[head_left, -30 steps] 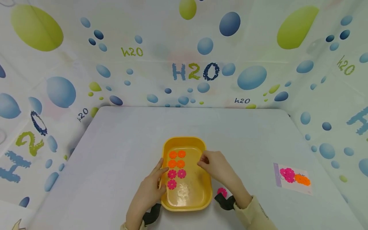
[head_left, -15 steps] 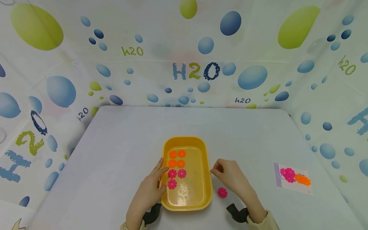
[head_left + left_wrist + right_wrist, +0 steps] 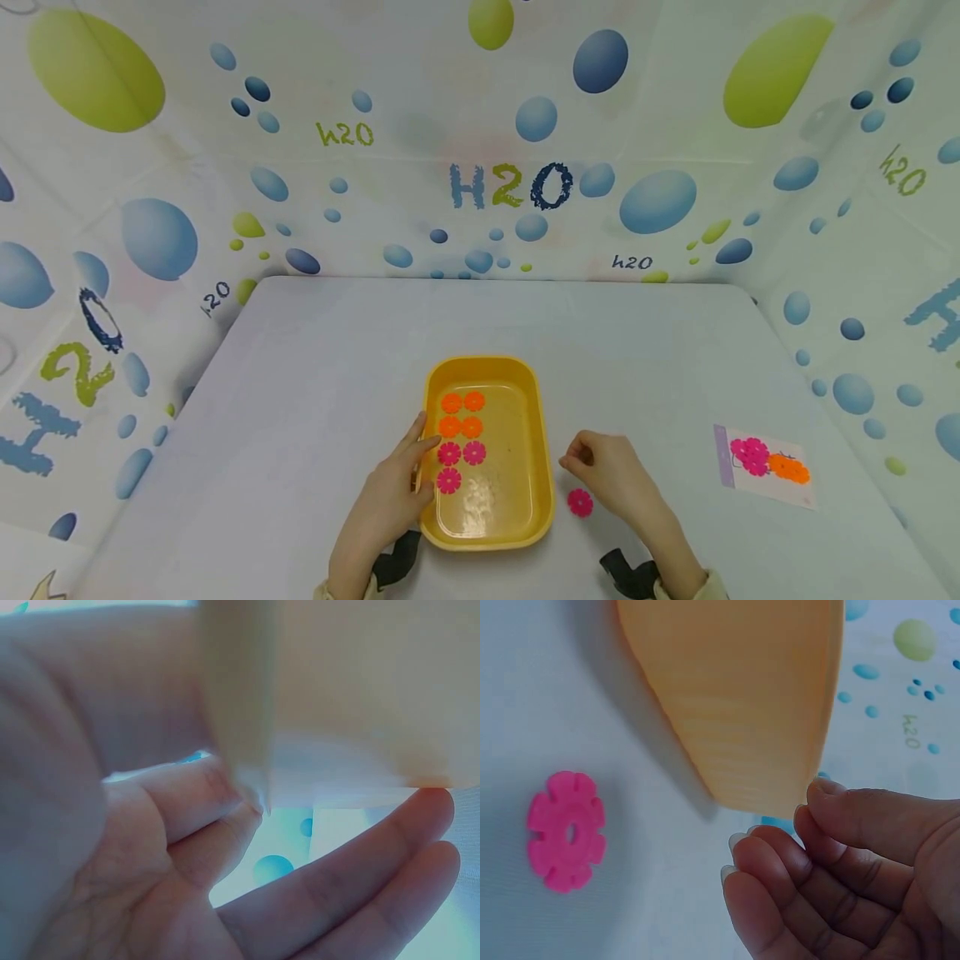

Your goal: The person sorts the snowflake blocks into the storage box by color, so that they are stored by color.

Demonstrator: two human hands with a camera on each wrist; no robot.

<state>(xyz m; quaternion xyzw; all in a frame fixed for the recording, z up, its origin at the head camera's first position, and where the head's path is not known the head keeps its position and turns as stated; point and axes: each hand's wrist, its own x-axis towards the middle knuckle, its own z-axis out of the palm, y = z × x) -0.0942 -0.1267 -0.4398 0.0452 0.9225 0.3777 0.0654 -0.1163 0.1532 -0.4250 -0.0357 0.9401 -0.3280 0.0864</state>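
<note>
My left hand [image 3: 390, 492] holds the left side of a yellow tray [image 3: 543, 467], its fingers at the rim; the left wrist view shows the tray wall between thumb and fingers. Inside, several orange notched discs [image 3: 472, 427] lie in pairs, with three pink notched discs [image 3: 474, 452] nearer me. My right hand [image 3: 611, 471] is just right of the tray, thumb and index fingertips meeting and the other fingers curled, with nothing visible between them. Below those fingertips a single pink notched disc [image 3: 564, 832] lies flat on the table, close to the tray's right wall.
Farther right on the white table [image 3: 345, 350] lies a card [image 3: 802, 492] bearing a pink shape and an orange shape. A white curtain [image 3: 420, 75] printed with drops and "H2O" stands behind the table and along both sides.
My right hand has moved from over the tray's right side out to the right and nearer me. The loose pink disc, partly covered before, shows fully. My left hand and the tray stay put.
</note>
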